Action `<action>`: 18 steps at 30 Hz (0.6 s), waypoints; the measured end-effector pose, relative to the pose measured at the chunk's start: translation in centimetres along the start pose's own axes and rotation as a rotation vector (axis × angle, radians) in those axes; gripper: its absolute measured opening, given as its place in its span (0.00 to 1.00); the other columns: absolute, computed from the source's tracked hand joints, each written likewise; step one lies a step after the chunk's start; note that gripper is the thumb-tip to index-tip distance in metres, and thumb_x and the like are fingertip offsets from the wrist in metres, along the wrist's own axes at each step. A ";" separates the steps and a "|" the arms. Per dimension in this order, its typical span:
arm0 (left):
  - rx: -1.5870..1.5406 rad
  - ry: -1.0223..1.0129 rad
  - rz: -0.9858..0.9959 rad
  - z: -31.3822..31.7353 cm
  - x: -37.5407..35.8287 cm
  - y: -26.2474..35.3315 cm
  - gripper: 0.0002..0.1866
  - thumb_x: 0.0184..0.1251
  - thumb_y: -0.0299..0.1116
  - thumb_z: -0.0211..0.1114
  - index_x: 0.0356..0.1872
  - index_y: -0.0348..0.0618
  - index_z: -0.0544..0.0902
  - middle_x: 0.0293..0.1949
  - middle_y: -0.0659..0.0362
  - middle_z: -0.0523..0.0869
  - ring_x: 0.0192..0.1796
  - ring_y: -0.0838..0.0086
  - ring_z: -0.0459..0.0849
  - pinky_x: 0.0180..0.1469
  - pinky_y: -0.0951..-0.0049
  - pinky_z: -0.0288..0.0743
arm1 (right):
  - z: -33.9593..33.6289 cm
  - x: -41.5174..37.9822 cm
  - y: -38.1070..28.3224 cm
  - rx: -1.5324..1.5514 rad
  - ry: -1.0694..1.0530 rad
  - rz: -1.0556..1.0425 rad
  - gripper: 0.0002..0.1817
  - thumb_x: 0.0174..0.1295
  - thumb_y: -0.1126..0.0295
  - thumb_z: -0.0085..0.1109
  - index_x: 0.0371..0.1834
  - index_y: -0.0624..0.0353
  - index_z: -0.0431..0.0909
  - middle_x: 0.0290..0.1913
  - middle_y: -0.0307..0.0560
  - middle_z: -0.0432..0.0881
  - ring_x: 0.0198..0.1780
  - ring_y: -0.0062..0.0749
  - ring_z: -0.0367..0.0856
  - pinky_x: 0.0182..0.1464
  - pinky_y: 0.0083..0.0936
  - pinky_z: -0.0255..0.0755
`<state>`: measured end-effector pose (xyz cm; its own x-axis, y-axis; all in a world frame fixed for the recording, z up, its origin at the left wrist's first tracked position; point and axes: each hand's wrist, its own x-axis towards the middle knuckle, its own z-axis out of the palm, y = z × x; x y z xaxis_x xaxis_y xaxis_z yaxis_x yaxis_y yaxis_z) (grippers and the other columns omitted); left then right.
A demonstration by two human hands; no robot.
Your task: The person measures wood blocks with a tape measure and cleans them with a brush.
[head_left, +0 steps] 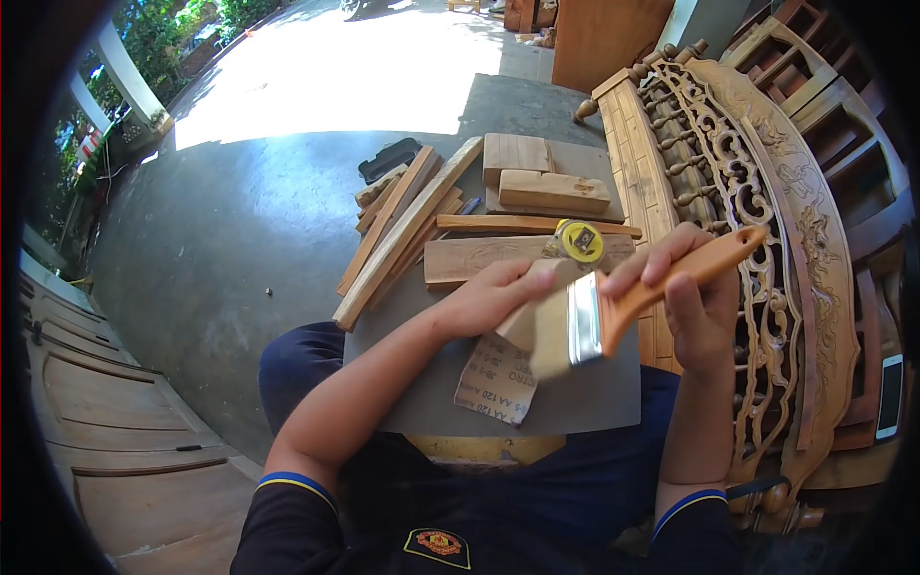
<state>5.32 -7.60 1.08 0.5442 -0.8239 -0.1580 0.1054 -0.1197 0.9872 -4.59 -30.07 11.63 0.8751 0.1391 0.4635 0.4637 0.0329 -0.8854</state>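
Note:
My right hand [695, 307] is closed around the orange handle of a wide paintbrush [604, 311]. Its pale bristles point left and down, overlapping a wooden block [517, 329] in this view. My left hand [503, 292] grips that block from above, its thumb toward the brush and part of the block hidden behind the bristles. Below the block, a sheet of sandpaper [494, 391] printed with 120 lies on the grey board [585, 407] across my lap. Just beyond my hands sits a yellow tape measure [581, 241].
Long wooden strips [407, 235] lie at the board's left side, near a black case [389, 160]. Further back are more wood blocks [554, 192]. A carved wooden bench [700, 182] stands close on the right, with a phone [890, 396] beyond it. Panelled wood [125, 422] lies at left.

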 end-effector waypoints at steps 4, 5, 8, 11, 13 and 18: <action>-0.427 0.109 -0.103 0.2 0.4 1.2 0.37 0.89 0.60 0.29 0.65 0.40 0.77 0.41 0.57 0.85 0.37 0.76 0.87 0.40 0.72 0.85 | 0.9 0.0 -0.1 -0.172 0.085 -0.019 0.10 0.72 0.68 0.69 0.44 0.64 0.81 0.45 0.54 0.89 0.48 0.35 0.89 0.53 0.31 0.83; -0.474 0.180 -0.117 0.5 0.9 1.3 0.36 0.89 0.60 0.29 0.63 0.41 0.77 0.38 0.58 0.84 0.34 0.77 0.86 0.35 0.73 0.84 | 0.7 -0.2 -0.3 -0.139 0.011 -0.009 0.09 0.70 0.70 0.70 0.43 0.64 0.82 0.45 0.53 0.89 0.49 0.35 0.89 0.53 0.31 0.83; -0.377 0.170 -0.108 0.3 0.2 1.2 0.34 0.90 0.57 0.29 0.65 0.40 0.77 0.39 0.59 0.84 0.33 0.77 0.86 0.36 0.73 0.85 | 1.0 0.0 -0.7 -0.198 -0.055 -0.009 0.08 0.66 0.72 0.74 0.40 0.63 0.84 0.43 0.51 0.89 0.49 0.33 0.89 0.52 0.30 0.83; -0.444 0.094 -0.146 -0.3 0.2 0.9 0.33 0.91 0.56 0.31 0.67 0.41 0.77 0.41 0.58 0.86 0.39 0.78 0.86 0.48 0.74 0.85 | 1.0 1.5 0.5 -0.763 0.170 -0.259 0.08 0.63 0.71 0.77 0.39 0.61 0.85 0.42 0.51 0.90 0.50 0.34 0.90 0.53 0.31 0.83; -0.391 0.176 -0.083 0.2 0.7 0.9 0.33 0.90 0.57 0.32 0.65 0.41 0.78 0.40 0.58 0.86 0.38 0.78 0.87 0.46 0.74 0.85 | 0.8 0.8 0.1 -0.452 -0.027 -0.138 0.07 0.64 0.72 0.75 0.40 0.61 0.85 0.44 0.51 0.90 0.50 0.34 0.90 0.54 0.31 0.82; -0.414 0.127 -0.147 0.2 -0.3 2.1 0.32 0.90 0.56 0.32 0.64 0.42 0.78 0.37 0.59 0.86 0.32 0.76 0.86 0.32 0.73 0.83 | 1.8 0.3 0.4 -0.295 0.033 0.006 0.06 0.67 0.74 0.73 0.41 0.63 0.85 0.46 0.51 0.91 0.50 0.34 0.90 0.55 0.30 0.82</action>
<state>5.23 -7.72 3.25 0.5937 -0.7371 -0.3229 0.4990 0.0224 0.8663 -4.35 -28.20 11.32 0.8799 0.1058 0.4633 0.4743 -0.2573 -0.8419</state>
